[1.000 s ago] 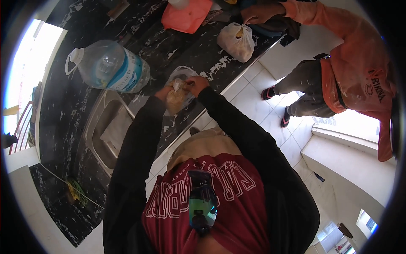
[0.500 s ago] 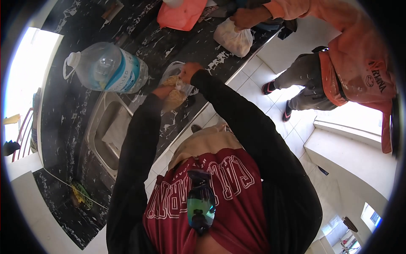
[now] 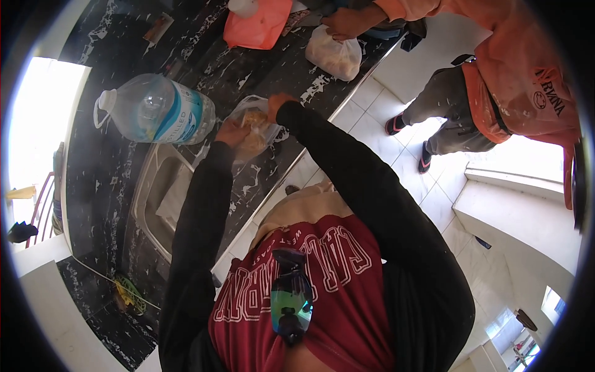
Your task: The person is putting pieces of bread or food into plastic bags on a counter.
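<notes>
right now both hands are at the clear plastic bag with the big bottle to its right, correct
Not quite: the head view shows the big bottle to the left of the clear plastic bag. Left hand and right hand are indeed there.

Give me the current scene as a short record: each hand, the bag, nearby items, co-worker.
Left hand: at the left side of the clear plastic bag; exact grip unclear
Right hand: closed at the bag's upper right edge
Bag contents: yellowish pieces, type unclear
Surface: black, white-streaked counter
Left of bag: large clear bottle, lying on its side; metal sink nearer the person
Co-worker's hand: at the top of a whitish bag
</notes>
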The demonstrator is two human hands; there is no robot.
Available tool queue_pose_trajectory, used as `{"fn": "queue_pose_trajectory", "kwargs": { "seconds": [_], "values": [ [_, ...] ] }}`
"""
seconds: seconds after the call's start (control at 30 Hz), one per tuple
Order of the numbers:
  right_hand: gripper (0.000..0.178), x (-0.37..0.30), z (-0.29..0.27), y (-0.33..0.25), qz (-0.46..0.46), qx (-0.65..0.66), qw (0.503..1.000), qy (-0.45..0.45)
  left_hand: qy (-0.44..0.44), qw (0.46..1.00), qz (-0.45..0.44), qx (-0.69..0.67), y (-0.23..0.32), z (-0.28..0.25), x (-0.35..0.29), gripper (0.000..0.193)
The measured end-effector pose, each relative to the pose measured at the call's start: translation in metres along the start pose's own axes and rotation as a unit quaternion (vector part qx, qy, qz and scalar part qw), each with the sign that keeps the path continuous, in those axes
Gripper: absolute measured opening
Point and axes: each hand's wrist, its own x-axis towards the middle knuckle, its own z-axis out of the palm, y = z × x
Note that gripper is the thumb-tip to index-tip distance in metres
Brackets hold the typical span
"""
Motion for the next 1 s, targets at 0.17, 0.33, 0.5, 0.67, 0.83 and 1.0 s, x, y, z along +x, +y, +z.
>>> {"fn": "queue_pose_trajectory", "kwargs": {
  "seconds": [0.17,0.33,0.5,0.67,0.83,1.0],
  "values": [
    [0.019,0.018,0.019,0.007,-0.062,0.142,0.986,-0.061,0.097,0.99,0.102,-0.024,-0.009,0.001,-0.007,0.043],
    [0.011,0.025,0.033,0.01,-0.06,0.348,0.934,-0.052,0.011,0.966,0.021,-0.256,-0.015,-0.002,-0.004,0.032],
    [0.017,0.031,0.041,0.001,-0.098,0.163,0.981,0.033,-0.036,0.967,0.001,-0.251,-0.006,-0.005,-0.008,0.033],
    [0.014,0.034,0.041,-0.002,-0.082,0.201,0.976,0.038,0.054,0.967,0.032,-0.247,-0.017,0.0,0.001,0.029],
    [0.009,0.029,0.038,-0.012,-0.043,0.253,0.966,-0.008,0.047,0.978,0.083,-0.185,-0.048,0.009,0.02,0.023],
    [0.015,0.034,0.028,-0.024,-0.005,0.191,0.98,-0.05,-0.001,0.985,0.044,-0.166,-0.052,0.005,0.026,0.037]
  ]
}}
